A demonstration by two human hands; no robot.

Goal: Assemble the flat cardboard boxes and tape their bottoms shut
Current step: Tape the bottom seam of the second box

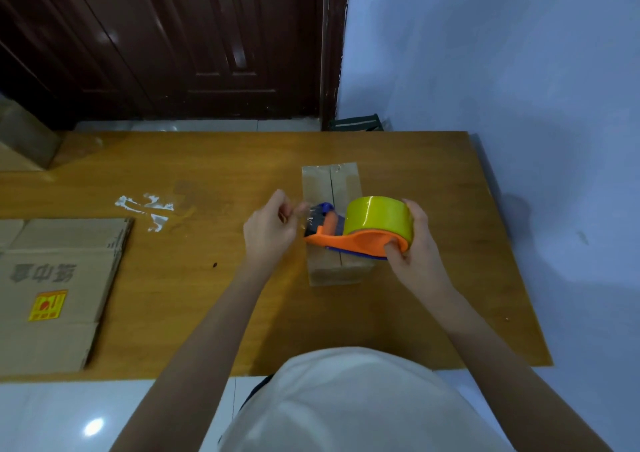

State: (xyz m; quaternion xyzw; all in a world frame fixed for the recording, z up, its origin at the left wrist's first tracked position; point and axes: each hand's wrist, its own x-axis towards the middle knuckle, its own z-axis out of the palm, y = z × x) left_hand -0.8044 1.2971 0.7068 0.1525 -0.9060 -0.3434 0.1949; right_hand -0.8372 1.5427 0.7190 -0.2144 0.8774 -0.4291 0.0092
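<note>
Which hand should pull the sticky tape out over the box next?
Probably the left hand. It already pinches at the clear tape end by the blue front of the orange tape dispenser, above the small brown cardboard box. The right hand is busy gripping the dispenser's handle under the yellow tape roll.

A dark wooden door (194,43) fills the upper left of the frame, a pale blue wall (502,53) the right. White floor tiles (69,417) shine at lower left below the wooden surface (207,296).
</note>
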